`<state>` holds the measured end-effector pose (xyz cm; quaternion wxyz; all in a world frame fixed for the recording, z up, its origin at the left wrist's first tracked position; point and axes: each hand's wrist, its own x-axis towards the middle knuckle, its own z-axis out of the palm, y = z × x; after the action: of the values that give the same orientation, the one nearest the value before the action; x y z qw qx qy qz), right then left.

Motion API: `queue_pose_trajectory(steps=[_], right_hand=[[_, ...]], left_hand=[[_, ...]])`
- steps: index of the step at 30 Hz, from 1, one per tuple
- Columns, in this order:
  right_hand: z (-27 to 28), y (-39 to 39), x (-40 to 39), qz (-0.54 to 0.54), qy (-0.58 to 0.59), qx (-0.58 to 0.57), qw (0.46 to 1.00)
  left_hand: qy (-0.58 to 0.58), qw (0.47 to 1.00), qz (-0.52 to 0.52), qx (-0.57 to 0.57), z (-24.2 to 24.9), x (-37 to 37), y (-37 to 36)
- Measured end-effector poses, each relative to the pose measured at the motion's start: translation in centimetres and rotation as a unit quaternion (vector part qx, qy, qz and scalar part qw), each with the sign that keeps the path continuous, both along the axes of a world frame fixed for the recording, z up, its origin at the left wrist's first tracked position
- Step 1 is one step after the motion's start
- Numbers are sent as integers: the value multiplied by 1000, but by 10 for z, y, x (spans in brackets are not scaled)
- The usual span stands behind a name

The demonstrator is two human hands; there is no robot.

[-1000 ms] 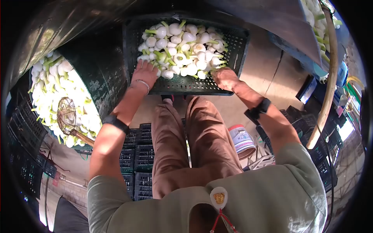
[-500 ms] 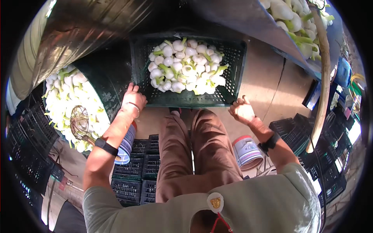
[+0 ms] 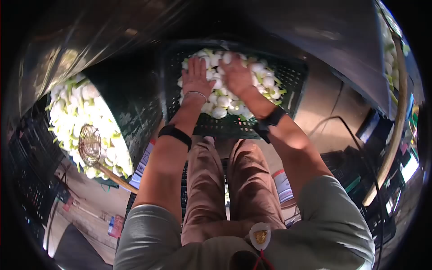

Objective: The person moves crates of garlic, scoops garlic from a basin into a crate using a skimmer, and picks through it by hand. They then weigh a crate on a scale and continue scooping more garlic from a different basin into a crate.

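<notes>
A dark green plastic crate with slotted walls holds a layer of white bulbs with short green stems. My left hand lies palm down on the bulbs at the crate's left side, fingers spread and holding nothing. Beside it, my right hand rests on the bulbs near the middle, its fingers apart and slightly blurred. Each wrist wears a dark band.
At the left, a wire skimmer with a wooden handle lies over a large heap of bulbs. A long wooden pole stands at the right, near more bulbs. Dark crates and a bucket are lower down.
Both hands have moved from the crate's near edge and corner onto the bulbs inside, and their fingers have opened out. The camera view has shifted slightly.
</notes>
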<state>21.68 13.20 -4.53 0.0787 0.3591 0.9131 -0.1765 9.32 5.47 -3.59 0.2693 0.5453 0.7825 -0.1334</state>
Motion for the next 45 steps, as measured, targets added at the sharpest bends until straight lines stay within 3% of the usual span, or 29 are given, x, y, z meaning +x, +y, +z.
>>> queue_pose_trajectory(steps=[2,3,5,6,9,11,12,13,16,17,18,20,21,23,25,26,27,28,29,31,32,34,35,36,37,39,41,43,45], right_hand=[[4,-13,41,-14,-19,6,1000],[14,-16,49,-25,-100,-66,992],[-8,-19,80,-88,-91,-225,966],[-14,-9,88,-58,-121,-279,951],[58,6,72,-114,-98,-242,959],[151,3,57,-180,95,-250,947],[202,2,52,-190,151,-241,940],[252,2,50,-201,206,-222,932],[382,9,74,-221,251,-90,938],[416,15,82,-233,259,-55,936],[445,28,101,-221,236,17,946],[482,62,142,-246,175,125,945],[490,79,164,-259,129,165,943],[474,114,227,-321,42,137,936],[424,144,289,-405,61,-101,907],[410,142,292,-432,-15,-178,884],[410,134,284,-449,24,-359,818],[396,124,271,-458,53,-411,787],[399,115,249,-529,114,-425,725],[395,109,241,-489,185,-485,701],[401,102,227,-492,215,-475,697],[430,83,197,-498,250,-456,694],[442,73,189,-503,262,-444,693],[448,61,187,-479,256,-410,733],[451,50,190,-451,259,-370,770],[456,33,200,-362,291,-328,822],[462,23,198,-296,296,-366,831],[498,13,121,-237,296,-523,763],[525,11,38,-154,298,-577,745]], left_hand=[[-32,999,33,9,-1,-15,-16],[-52,998,41,11,-2,-19,-17],[-145,983,79,-76,2,-34,-1],[-130,985,76,-80,10,-35,7],[-145,982,102,-65,50,-44,31],[-230,960,159,-27,112,-38,20],[-190,951,181,161,126,-30,-11],[-178,924,208,266,156,-31,-35],[40,892,226,389,215,-59,-122],[75,877,324,347,218,-68,-174],[207,870,325,308,217,-83,-227],[229,862,425,156,238,-96,-297],[205,798,566,47,232,-102,-324],[120,805,577,73,207,-108,-380],[38,818,513,259,139,-117,-442],[37,785,581,212,146,-115,-428],[36,747,644,161,168,-120,-402],[35,703,702,107,186,-123,-376],[72,704,698,110,183,-124,-372],[121,701,694,117,127,-139,-407],[72,713,694,71,151,-140,-389],[68,716,694,35,146,-148,-386],[55,725,683,73,137,-148,-386],[44,734,669,112,137,-145,-384],[74,708,690,133,167,-135,-361],[33,656,711,253,163,-131,-365],[-142,504,787,326,189,-120,-356],[-277,342,813,382,256,-105,-329],[-269,322,807,415,296,-93,-319]])
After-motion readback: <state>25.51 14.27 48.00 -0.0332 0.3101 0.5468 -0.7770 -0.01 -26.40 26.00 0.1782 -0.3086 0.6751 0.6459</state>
